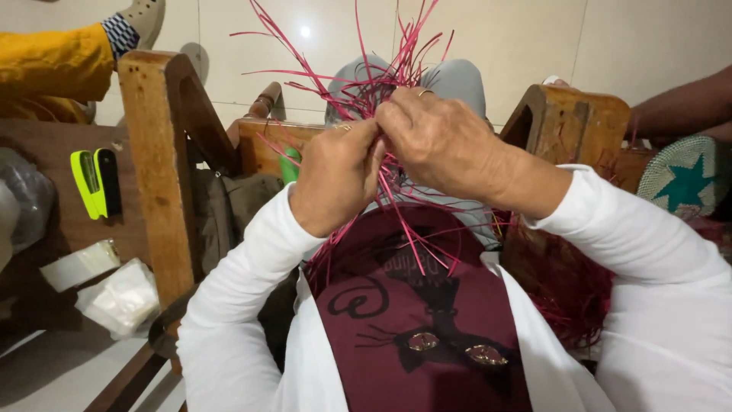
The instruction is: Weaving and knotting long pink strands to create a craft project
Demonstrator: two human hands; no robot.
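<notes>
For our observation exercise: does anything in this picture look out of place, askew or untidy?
Nothing looks damaged or spilled. The pink strands fan out unevenly above the left hand and right hand, which pinch them together, and a loose tangle of strands lies heaped beside the right sleeve.

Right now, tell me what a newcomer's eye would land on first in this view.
First, the pink strands fanning upward at the centre, pinched between the left hand and the right hand, which meet just above the lap. Next, the dark red shirt front below them, framed by white sleeves. At the right edge lies a round woven piece with a teal star.
</notes>
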